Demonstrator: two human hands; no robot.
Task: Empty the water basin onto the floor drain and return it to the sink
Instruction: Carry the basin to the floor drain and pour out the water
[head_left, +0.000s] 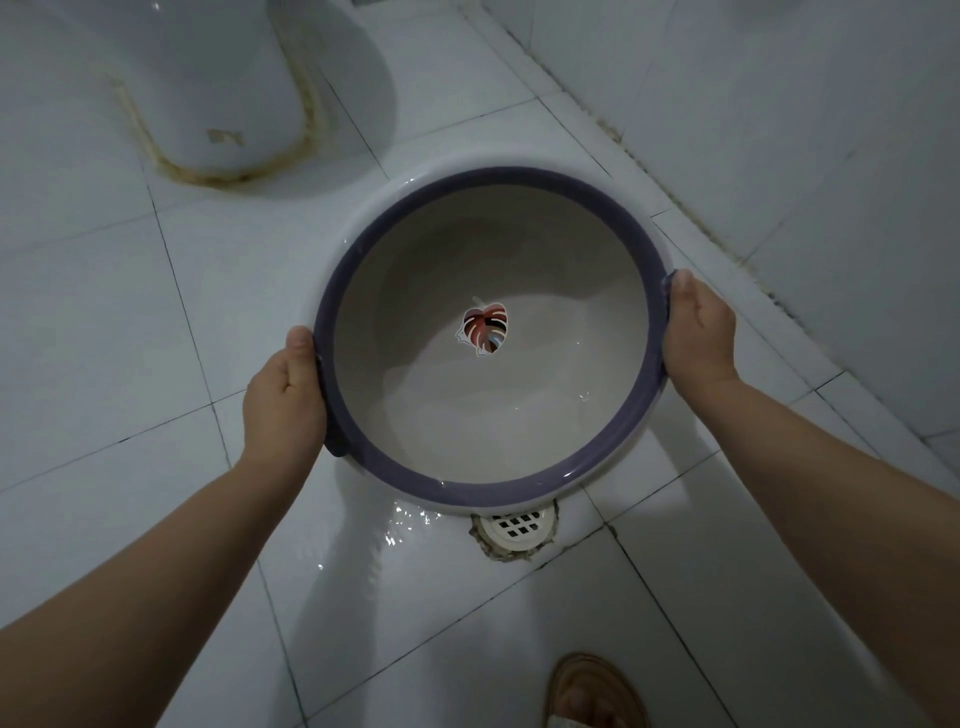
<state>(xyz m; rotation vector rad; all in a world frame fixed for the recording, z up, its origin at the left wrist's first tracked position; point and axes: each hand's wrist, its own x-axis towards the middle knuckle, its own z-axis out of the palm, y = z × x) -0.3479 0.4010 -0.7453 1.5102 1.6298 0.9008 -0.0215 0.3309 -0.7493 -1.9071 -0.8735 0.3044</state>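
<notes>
A round white water basin (415, 260) with a purple rim and a leaf picture on its bottom is held above the tiled floor, tipped toward me. A little water lies in its lower near side. My left hand (283, 397) grips the rim on the left, thumb on top. My right hand (698, 327) grips the rim on the right. Just below the basin's near edge is the white floor drain (514, 527), partly hidden by the basin. Water glistens on the tiles (405, 525) left of the drain. The sink is out of view.
A white toilet base (218, 88) with a stained seal stands at the far left. A tiled wall (779, 130) runs along the right. A sandalled foot (592, 696) stands at the bottom edge, near the drain.
</notes>
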